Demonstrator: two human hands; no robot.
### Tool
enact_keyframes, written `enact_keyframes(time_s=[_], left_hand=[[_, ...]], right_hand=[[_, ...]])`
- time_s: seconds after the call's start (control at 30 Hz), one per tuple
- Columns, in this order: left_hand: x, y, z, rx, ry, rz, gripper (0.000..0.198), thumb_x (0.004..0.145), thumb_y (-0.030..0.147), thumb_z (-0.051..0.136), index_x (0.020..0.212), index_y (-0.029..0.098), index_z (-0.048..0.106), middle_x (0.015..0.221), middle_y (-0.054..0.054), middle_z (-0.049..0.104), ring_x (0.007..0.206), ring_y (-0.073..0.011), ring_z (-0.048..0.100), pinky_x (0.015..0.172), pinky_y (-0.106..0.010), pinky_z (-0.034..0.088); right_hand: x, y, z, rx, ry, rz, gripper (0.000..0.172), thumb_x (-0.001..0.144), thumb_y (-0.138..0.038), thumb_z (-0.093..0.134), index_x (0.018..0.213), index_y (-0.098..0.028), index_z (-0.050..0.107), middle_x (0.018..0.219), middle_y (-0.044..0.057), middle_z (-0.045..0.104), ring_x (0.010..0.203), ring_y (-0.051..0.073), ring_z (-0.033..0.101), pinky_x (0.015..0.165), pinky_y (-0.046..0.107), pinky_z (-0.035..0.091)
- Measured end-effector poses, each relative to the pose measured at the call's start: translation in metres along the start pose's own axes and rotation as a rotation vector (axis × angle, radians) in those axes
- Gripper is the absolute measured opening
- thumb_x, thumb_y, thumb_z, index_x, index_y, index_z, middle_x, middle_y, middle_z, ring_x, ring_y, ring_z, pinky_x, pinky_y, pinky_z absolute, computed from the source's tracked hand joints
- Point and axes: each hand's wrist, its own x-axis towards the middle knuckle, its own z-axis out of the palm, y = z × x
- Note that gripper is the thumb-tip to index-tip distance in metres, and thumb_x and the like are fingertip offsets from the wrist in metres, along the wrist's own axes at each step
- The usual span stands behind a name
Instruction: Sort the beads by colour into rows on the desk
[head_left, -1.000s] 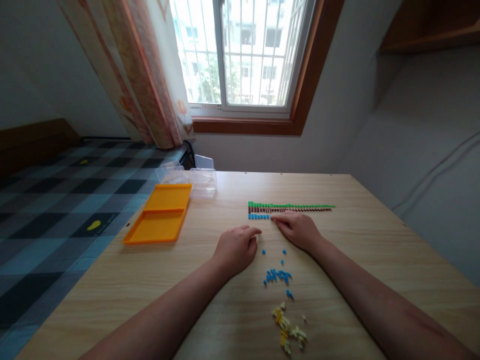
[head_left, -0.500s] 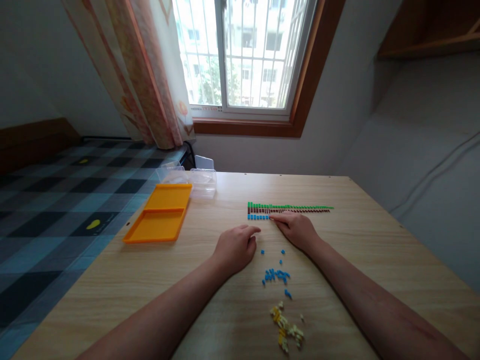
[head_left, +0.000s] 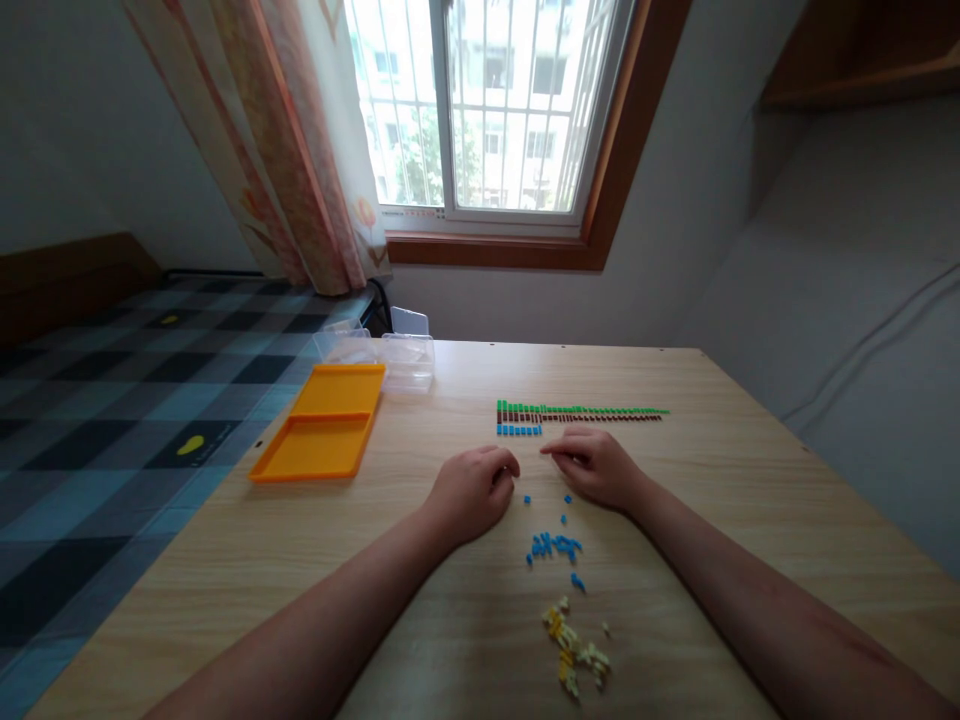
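My left hand (head_left: 474,492) rests on the table with loosely bent fingers and nothing visible in them; its palm is hidden. To the right, my right hand (head_left: 598,467) has its index finger stretched out, the tip just below the end of a short row of small blue pieces (head_left: 517,430). Behind that row run a longer line of dark brown pieces (head_left: 570,418) and a line of green pieces (head_left: 555,408). Nearer to me, between my forearms, lie a loose cluster of blue pieces (head_left: 553,546) and a few single ones close to my hands.
A pile of yellow and cream pieces (head_left: 568,645) lies near the front of the wooden table (head_left: 420,620). At the left are an orange two-part tray (head_left: 315,448) and clear plastic boxes (head_left: 407,365). A bed (head_left: 112,400) stands beyond the table's left side, a window behind.
My right hand has drawn back slightly from the end of the blue row, uncovering it. My left index finger has curled in. The view has shifted a little.
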Motion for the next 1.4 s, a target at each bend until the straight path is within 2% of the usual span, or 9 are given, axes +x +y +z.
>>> enact_keyframes(time_s=[0.13, 0.33, 0.5, 0.77, 1.0, 1.2, 1.4], left_hand=[[-0.002, -0.001, -0.003, -0.057, -0.037, 0.079, 0.022, 0.077, 0.010, 0.055, 0.082, 0.022, 0.073, 0.083, 0.000, 0.066, 0.072, -0.0150, 0.060, 0.065, -0.025, 0.045], [-0.003, -0.005, 0.000, -0.145, -0.072, 0.152, 0.029, 0.073, 0.007, 0.056, 0.080, 0.025, 0.077, 0.081, 0.000, 0.063, 0.071, -0.0131, 0.059, 0.067, -0.024, 0.045], [-0.003, -0.006, -0.001, -0.130, -0.094, 0.173, 0.032, 0.075, 0.008, 0.056, 0.085, 0.028, 0.079, 0.080, 0.000, 0.062, 0.070, -0.0129, 0.059, 0.068, -0.025, 0.045], [-0.003, -0.005, -0.001, -0.086, -0.105, 0.167, 0.032, 0.077, 0.010, 0.056, 0.090, 0.029, 0.079, 0.082, 0.000, 0.062, 0.073, -0.0139, 0.060, 0.069, -0.025, 0.046], [-0.002, -0.005, 0.000, -0.048, -0.125, 0.152, 0.033, 0.077, 0.011, 0.057, 0.090, 0.031, 0.079, 0.082, 0.000, 0.063, 0.073, -0.0147, 0.060, 0.069, -0.027, 0.045], [-0.003, -0.005, -0.001, -0.032, -0.129, 0.155, 0.033, 0.077, 0.011, 0.056, 0.092, 0.031, 0.079, 0.085, 0.000, 0.064, 0.075, -0.0148, 0.061, 0.070, -0.027, 0.046], [-0.002, -0.003, 0.000, -0.032, -0.102, 0.143, 0.031, 0.078, 0.011, 0.056, 0.089, 0.029, 0.078, 0.087, 0.000, 0.065, 0.076, -0.0146, 0.062, 0.071, -0.026, 0.047]], right_hand=[[-0.005, -0.004, -0.005, 0.157, -0.092, 0.009, 0.022, 0.079, -0.010, 0.059, 0.087, -0.019, 0.078, 0.068, 0.001, 0.060, 0.058, 0.011, 0.052, 0.056, 0.023, 0.038], [-0.007, -0.012, -0.006, 0.247, -0.146, -0.006, 0.022, 0.078, -0.011, 0.059, 0.087, -0.018, 0.078, 0.069, 0.002, 0.062, 0.058, 0.011, 0.052, 0.054, 0.022, 0.037], [-0.009, -0.025, 0.000, 0.211, -0.174, -0.066, 0.027, 0.075, -0.007, 0.056, 0.087, -0.019, 0.077, 0.070, 0.001, 0.062, 0.058, 0.011, 0.053, 0.055, 0.022, 0.038], [-0.010, -0.027, -0.001, 0.171, -0.188, -0.100, 0.026, 0.076, -0.009, 0.057, 0.087, -0.021, 0.077, 0.070, 0.000, 0.061, 0.058, 0.010, 0.053, 0.056, 0.022, 0.038], [-0.008, -0.033, 0.003, 0.074, -0.201, -0.124, 0.016, 0.080, -0.016, 0.061, 0.086, -0.021, 0.075, 0.072, 0.000, 0.063, 0.062, 0.011, 0.056, 0.060, 0.022, 0.040], [-0.005, -0.023, -0.003, -0.070, -0.178, -0.068, 0.008, 0.077, -0.017, 0.065, 0.078, -0.021, 0.071, 0.071, -0.001, 0.064, 0.063, 0.011, 0.055, 0.060, 0.023, 0.038], [0.001, 0.006, -0.016, -0.228, -0.080, 0.067, 0.009, 0.081, -0.022, 0.063, 0.078, -0.022, 0.071, 0.073, 0.000, 0.066, 0.068, 0.014, 0.059, 0.065, 0.025, 0.040]])
